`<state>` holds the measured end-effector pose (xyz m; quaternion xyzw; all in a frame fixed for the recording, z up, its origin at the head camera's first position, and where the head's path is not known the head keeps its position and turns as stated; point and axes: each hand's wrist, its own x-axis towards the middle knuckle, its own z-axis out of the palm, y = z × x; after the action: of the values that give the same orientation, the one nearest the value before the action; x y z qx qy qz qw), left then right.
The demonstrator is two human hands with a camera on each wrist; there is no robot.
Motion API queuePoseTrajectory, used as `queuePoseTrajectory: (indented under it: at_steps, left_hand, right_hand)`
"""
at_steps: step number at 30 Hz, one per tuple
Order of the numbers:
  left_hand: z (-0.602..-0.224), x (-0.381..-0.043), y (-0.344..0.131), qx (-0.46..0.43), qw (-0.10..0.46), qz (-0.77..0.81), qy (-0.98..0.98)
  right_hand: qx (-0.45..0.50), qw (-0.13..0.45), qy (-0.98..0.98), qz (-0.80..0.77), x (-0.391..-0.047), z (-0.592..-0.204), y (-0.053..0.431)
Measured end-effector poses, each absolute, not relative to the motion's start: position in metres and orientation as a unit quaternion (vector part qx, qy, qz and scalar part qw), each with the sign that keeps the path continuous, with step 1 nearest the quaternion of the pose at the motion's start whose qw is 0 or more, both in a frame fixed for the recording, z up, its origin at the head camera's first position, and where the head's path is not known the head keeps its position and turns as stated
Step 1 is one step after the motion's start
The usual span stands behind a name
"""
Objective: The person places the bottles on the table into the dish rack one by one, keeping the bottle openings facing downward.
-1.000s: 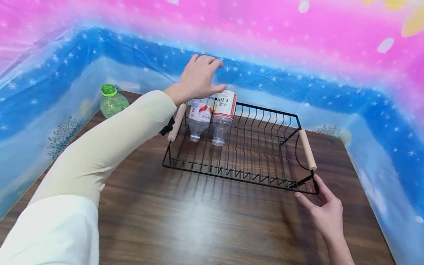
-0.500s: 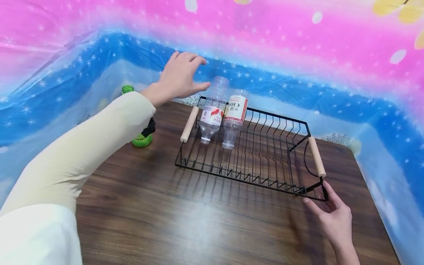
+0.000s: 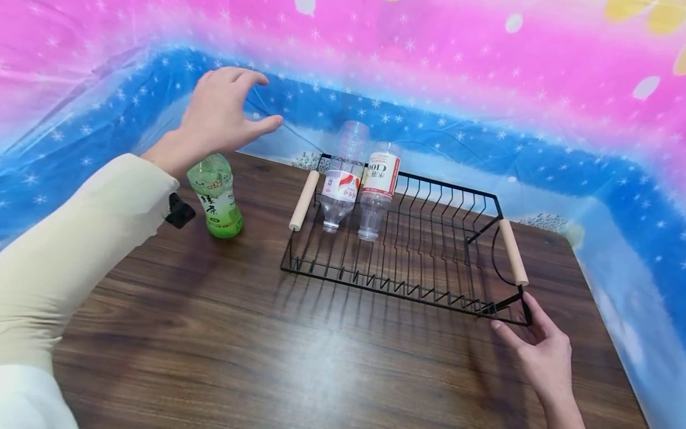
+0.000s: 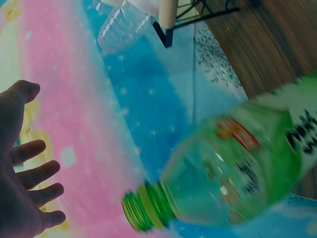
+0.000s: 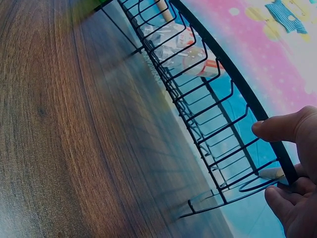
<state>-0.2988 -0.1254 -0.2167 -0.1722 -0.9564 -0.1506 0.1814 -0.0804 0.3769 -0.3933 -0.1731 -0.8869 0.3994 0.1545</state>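
Note:
My left hand is raised with its thumb and fingers spread and holds nothing. Just below and behind it stands a green tea bottle, upright and capless; its open green neck shows in the left wrist view, apart from the fingers. A black wire dish rack with wooden handles fills the middle of the head view. Thumb and fingers of my right hand grip its near right corner. Two clear plastic bottles lean neck-down in the rack's left part: one with a red-and-white label, another with a C100 label.
The brown wood table spreads out in front of the rack. A pink and blue patterned cloth rises behind and beside the table. A black strap piece sits at my left wrist.
My left hand has moved left, away from the bottles in the rack to above the green bottle. The view has shifted slightly. My right hand keeps its grip on the rack's corner.

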Motion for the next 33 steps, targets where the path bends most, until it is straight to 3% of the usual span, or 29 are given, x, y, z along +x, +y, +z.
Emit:
queuePoseTrajectory:
  at_steps: [15, 33]
  left_hand:
    - [-0.221, -0.261, -0.178, -0.117, 0.179, -0.222, -0.951]
    - [-0.256, -0.242, -0.199, -0.048, 0.166, -0.342, -0.924]
  right_hand:
    - [-0.174, 0.154, -0.884, 0.405, -0.077, -0.392, 0.377]
    - [-0.188, 0.139, -0.886, 0.401, -0.076, -0.391, 0.378]
